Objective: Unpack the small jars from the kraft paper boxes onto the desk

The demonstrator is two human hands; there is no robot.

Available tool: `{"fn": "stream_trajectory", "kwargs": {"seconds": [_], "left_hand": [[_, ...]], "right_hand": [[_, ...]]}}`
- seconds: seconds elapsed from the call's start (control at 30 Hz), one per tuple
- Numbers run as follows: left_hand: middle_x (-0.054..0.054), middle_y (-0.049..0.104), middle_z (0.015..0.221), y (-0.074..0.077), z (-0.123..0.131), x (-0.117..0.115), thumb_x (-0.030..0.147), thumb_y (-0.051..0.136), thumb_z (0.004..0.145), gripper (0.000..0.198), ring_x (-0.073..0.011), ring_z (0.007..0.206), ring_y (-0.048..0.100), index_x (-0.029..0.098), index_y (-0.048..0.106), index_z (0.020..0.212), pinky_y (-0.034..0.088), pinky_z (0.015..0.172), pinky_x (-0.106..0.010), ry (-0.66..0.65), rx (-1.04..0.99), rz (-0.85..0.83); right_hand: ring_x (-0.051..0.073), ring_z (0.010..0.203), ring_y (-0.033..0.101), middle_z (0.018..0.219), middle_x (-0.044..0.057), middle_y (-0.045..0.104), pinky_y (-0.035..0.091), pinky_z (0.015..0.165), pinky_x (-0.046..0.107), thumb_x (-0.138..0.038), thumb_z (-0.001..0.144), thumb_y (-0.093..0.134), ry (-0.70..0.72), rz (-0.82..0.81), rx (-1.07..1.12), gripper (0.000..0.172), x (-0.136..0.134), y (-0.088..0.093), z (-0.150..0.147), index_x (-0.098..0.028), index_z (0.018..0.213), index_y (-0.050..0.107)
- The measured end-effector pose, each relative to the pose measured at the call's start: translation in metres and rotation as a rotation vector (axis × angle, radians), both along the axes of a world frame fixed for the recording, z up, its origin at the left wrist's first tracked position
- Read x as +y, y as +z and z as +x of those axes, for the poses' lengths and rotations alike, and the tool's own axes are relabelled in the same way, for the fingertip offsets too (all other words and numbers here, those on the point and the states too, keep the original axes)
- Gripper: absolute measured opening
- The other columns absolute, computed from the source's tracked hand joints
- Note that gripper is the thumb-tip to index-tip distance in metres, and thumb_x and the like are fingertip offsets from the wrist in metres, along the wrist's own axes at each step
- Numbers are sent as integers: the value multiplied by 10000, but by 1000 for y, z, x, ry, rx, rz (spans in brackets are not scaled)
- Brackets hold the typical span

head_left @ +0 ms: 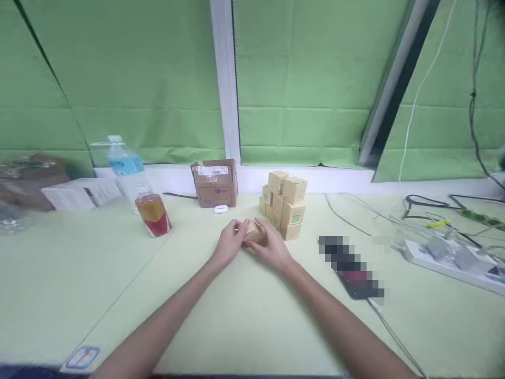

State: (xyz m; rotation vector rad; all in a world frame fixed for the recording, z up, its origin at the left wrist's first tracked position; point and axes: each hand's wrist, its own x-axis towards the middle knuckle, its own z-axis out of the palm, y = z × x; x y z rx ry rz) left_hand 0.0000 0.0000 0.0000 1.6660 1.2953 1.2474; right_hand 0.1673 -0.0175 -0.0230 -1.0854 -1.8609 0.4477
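Observation:
Both my hands meet on a small tan cardboard box (253,232) that rests on the pale green table (236,316). My left hand (228,245) grips its left side with curled fingers. My right hand (272,245) wraps round its right side and top. Just behind and to the right stands a stack of several matching small tan boxes with green labels (284,202), close to my right hand but apart from it.
A brown shipping carton (215,183) and a small white item (221,209) sit behind the hands. At the left are a water bottle (124,168) and a jar of red-amber liquid (153,215). A dark phone with cable (351,268), a power strip (445,255) and wires lie right.

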Motion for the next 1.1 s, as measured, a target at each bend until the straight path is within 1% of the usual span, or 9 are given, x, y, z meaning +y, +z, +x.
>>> {"fn": "stream_trajectory", "kwargs": {"seconds": [0.1, 0.17, 0.27, 0.33, 0.4, 0.53, 0.7, 0.9, 1.1], "left_hand": [[-39, 675, 824, 1, 6, -6, 696, 571, 882, 511, -210, 788, 666, 187, 585, 921, 533, 714, -319, 33, 9, -26], [-55, 708, 880, 4, 6, -9, 664, 558, 909, 506, -222, 820, 682, 189, 605, 1076, 541, 744, -336, -7, 91, 7], [-105, 727, 1107, 11, 1, -13, 594, 511, 964, 504, -247, 971, 692, 204, 592, 1272, 552, 816, -361, -104, 268, 127], [-128, 669, 1306, 16, -2, -15, 547, 494, 986, 489, -256, 1105, 663, 201, 603, 1314, 555, 871, -361, -154, 342, 216], [-120, 640, 1369, 20, -4, -18, 501, 490, 998, 466, -249, 1147, 648, 204, 611, 1336, 560, 890, -353, -220, 389, 280], [-97, 694, 1276, 26, -4, -20, 433, 510, 993, 412, -233, 1096, 666, 213, 644, 1315, 575, 868, -344, -295, 426, 338], [-96, 697, 1280, 29, -2, -20, 389, 561, 954, 419, -228, 1050, 680, 217, 639, 1327, 597, 812, -333, -301, 432, 275], [-88, 734, 1162, 31, -4, -21, 358, 571, 931, 381, -222, 977, 680, 211, 666, 1270, 578, 869, -365, -285, 470, 303], [-65, 739, 1118, 31, -6, -20, 360, 579, 917, 382, -216, 984, 684, 223, 656, 1265, 567, 896, -359, -328, 448, 292]], "right_hand": [[325, 1391, 485, 1500, 166, 509, 402, 1160, 506, -372, 808, 770, 20, 0, -53, 814, -3, -3, 0, -180, 1507, 398], [320, 1369, 503, 1478, 165, 525, 421, 1142, 502, -320, 825, 729, 1, -7, -79, 757, -3, -2, 1, -178, 1493, 404], [304, 1331, 530, 1438, 152, 557, 445, 1114, 486, -217, 840, 631, -48, -20, -131, 656, -4, 2, 2, -176, 1462, 428], [313, 1337, 518, 1446, 147, 550, 439, 1109, 502, -167, 818, 593, -88, -12, -182, 661, -5, 4, 2, -177, 1457, 423], [325, 1340, 506, 1446, 149, 546, 436, 1094, 525, -133, 804, 558, -130, 4, -231, 657, -7, 6, 1, -177, 1446, 428], [334, 1320, 506, 1426, 170, 553, 447, 1056, 527, -128, 807, 535, -154, 36, -284, 625, -9, 6, 0, -167, 1424, 445], [338, 1333, 495, 1446, 177, 541, 440, 1073, 525, -169, 839, 551, -142, 44, -297, 597, -7, 6, 2, -156, 1428, 450], [317, 1391, 462, 1487, 174, 522, 410, 1142, 513, -195, 861, 572, -89, 48, -267, 590, -2, 3, 3, -136, 1436, 453], [302, 1426, 436, 1497, 184, 511, 396, 1177, 506, -151, 833, 564, -53, 102, -252, 620, 1, -1, 5, -131, 1443, 451]]}}
